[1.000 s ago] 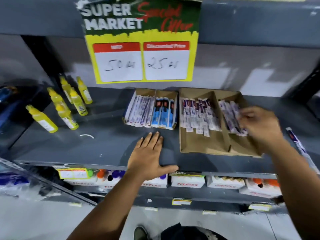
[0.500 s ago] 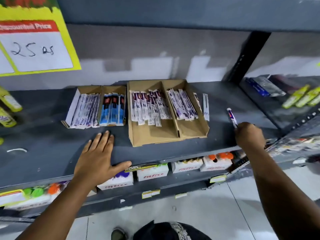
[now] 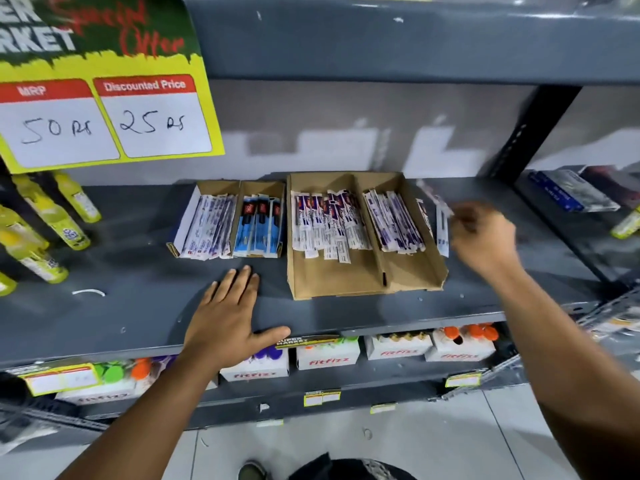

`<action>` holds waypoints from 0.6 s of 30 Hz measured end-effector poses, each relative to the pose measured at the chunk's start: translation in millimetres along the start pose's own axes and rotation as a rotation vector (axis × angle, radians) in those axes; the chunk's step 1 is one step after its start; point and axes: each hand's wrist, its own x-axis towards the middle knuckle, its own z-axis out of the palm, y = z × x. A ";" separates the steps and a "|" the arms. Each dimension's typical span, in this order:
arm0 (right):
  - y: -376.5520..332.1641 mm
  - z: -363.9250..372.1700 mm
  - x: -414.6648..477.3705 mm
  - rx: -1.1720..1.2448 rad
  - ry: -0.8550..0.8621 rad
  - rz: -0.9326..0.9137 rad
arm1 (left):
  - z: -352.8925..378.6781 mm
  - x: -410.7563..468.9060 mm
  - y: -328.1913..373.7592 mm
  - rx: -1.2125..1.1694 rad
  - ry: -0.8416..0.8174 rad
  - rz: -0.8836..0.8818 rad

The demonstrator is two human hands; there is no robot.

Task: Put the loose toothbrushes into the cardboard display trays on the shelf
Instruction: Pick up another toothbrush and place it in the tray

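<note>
A large two-compartment cardboard tray (image 3: 332, 284) lies on the grey shelf (image 3: 138, 271), with packaged toothbrushes (image 3: 325, 226) in its left bay and purple ones (image 3: 393, 223) in its right. To its left, a smaller tray (image 3: 216, 187) holds white and blue packs. My right hand (image 3: 485, 239) hovers just right of the large tray, fingers closed on a blurred toothbrush pack (image 3: 434, 197). Beneath it, two loose packs (image 3: 442, 237) lie against the tray's outer wall. My left hand (image 3: 232, 317) rests flat on the shelf's front, fingers spread and holding nothing.
Yellow bottles (image 3: 52, 220) stand at the shelf's left under a hanging price sign (image 3: 104, 123). A dark upright post (image 3: 530, 133) divides off the right bay with boxed goods (image 3: 571, 192). White cartons (image 3: 325, 356) fill the shelf below.
My right hand left the tray, closed on a loose pack far right on the shelf, and has carried it back beside the large tray. My left hand has stayed flat.
</note>
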 end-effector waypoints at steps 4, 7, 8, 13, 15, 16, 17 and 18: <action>-70.6 32.1 1.0 0.040 0.001 -0.259 | -0.6 0.0 -0.3 -0.014 0.007 -0.007; -106.1 67.4 8.9 -0.255 -0.200 -0.284 | -0.7 0.4 0.4 -0.011 0.004 -0.005; -115.2 77.9 9.5 -0.330 -0.242 -0.285 | -0.4 0.4 1.0 -0.012 0.005 -0.006; -143.2 119.5 -2.5 -0.367 -0.267 -0.358 | 0.7 2.0 -4.4 -0.058 -0.024 -0.022; -146.8 129.0 -7.0 -0.380 -0.316 -0.311 | 0.8 2.7 -5.8 -0.082 -0.025 -0.008; -148.0 133.4 -9.0 -0.402 -0.355 -0.291 | 0.7 2.3 -6.6 -0.087 -0.022 -0.001; -148.0 137.6 -11.0 -0.425 -0.391 -0.271 | 0.6 1.8 -6.8 -0.092 -0.019 0.004; -148.0 140.4 -12.9 -0.443 -0.413 -0.250 | 0.3 1.6 -6.4 -0.095 -0.014 0.006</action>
